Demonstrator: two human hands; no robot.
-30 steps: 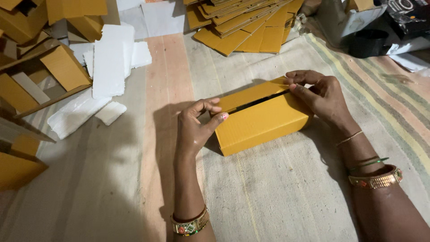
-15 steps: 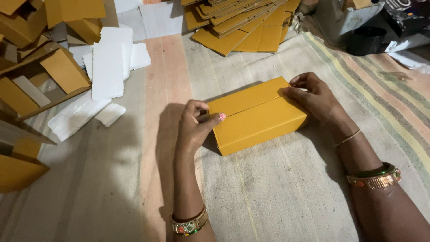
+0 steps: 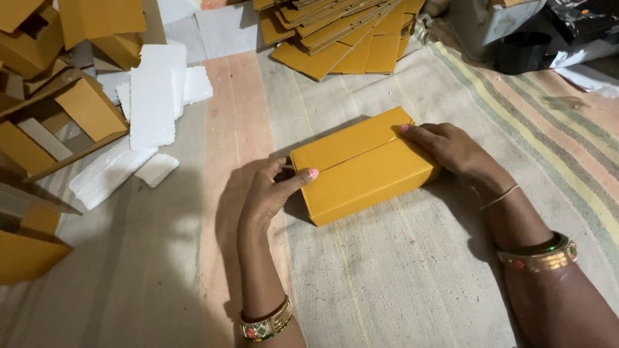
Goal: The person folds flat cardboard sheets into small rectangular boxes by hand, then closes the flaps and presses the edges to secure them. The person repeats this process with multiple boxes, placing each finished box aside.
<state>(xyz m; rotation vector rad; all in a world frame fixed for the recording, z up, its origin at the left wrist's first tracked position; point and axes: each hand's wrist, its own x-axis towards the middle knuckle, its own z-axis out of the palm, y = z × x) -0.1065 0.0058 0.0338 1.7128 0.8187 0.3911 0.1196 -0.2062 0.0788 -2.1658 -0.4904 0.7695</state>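
Head camera is looking down on a yellow cardboard box (image 3: 364,169) lying closed on a striped cloth mat (image 3: 412,270), set at a slant between two bare hands. The left hand (image 3: 274,193) is pressing against the box's near-left end: its thumb is reaching up over the top edge and resting flat on the lid, while the other fingers are curling loosely against the end wall, partly hidden in shadow (so how tightly they are bearing on it cannot be told). The right hand (image 3: 454,149) is lying on the opposite end, fingers stretched forward and close together, fingertips touching the seam where the two top flaps are meeting. Neither hand is gripping or lifting; both are lying fairly flat against the cardboard, steadying the box between them.

Well beyond the right hand's fingertips, a stack of flat yellow cardboard blanks (image 3: 342,35) is fanning out across the mat's far edge. Off past the left hand's knuckles, white foam pieces (image 3: 151,109) are lying scattered, and further that way folded yellow boxes (image 3: 58,96) are piling up. A dark round container (image 3: 522,51) is sitting far out beyond the right hand. Bangles are showing on both wrists.
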